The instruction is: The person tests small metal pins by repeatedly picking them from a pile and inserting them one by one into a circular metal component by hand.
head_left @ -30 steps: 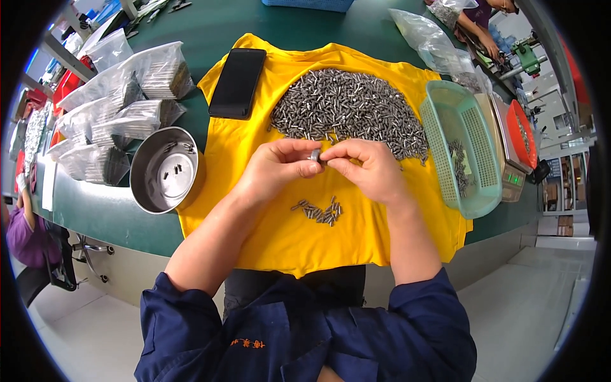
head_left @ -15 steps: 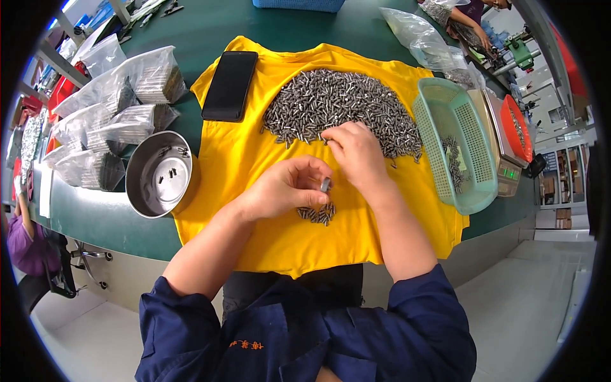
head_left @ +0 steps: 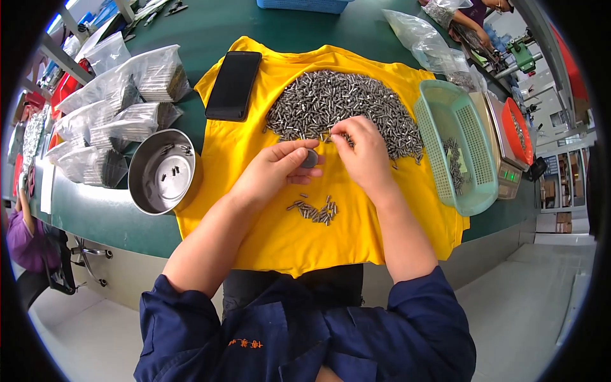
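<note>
Pinched between the thumb and fingers of my left hand [head_left: 270,169] is a round, flat, dark grey disc [head_left: 310,158]. Just to its right, my right hand [head_left: 363,153] is closed at the near edge of a large heap of small metal pins [head_left: 344,95], with a pin [head_left: 329,136] showing at its thumb and fingertips. The heap lies on a yellow cloth [head_left: 254,242] shaped like a shirt. Nearer to me, below both hands, is a small loose group of the same pins [head_left: 316,213].
On the left stand a steel bowl [head_left: 159,197] with a few pins and several clear bags of pins [head_left: 162,73]. A black phone [head_left: 233,86] lies on the cloth. At right are a green basket [head_left: 468,197] and a scale [head_left: 507,175] bearing an orange tray [head_left: 519,124]. Another person works far right.
My left hand has moved up and away from the small group of pins, turning the disc's flat face into view. My right hand has shifted slightly right and nearer, staying by the heap's edge.
</note>
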Demonstrator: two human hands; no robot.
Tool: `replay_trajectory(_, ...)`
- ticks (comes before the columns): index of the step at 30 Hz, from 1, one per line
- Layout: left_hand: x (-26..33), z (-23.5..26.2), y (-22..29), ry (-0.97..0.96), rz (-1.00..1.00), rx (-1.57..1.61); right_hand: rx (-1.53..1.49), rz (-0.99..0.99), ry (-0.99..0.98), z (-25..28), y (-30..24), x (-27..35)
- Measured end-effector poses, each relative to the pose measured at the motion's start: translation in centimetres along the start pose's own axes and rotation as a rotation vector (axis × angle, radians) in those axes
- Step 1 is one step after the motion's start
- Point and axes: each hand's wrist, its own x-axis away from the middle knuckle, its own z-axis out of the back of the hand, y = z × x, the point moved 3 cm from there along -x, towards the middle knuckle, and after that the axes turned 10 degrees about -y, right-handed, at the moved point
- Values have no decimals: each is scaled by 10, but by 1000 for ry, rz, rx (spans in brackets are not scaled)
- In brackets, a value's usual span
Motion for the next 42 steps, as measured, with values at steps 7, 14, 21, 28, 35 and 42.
replay_trajectory(7,-3,5,-6,-94,-29,274,-992,-261,-142,-10,-10,9)
replay_trajectory(14,-1,8,-7,-131,-98,267,-1068,-194,-235,-9,-10,9)
replay_trajectory(21,0,8,-6,-107,-109,265,-810,-99,-175,-7,-10,9)
replay_trajectory(28,-1,11,-7,-119,-134,240,-467,-25,-138,7,-29,5)
replay_trajectory(35,-1,9,-5,-14,-134,58,-260,104,-103,7,-35,7)
replay_trajectory(42,0,7,-2,39,-121,-67,-218,121,-98,5,-38,8)
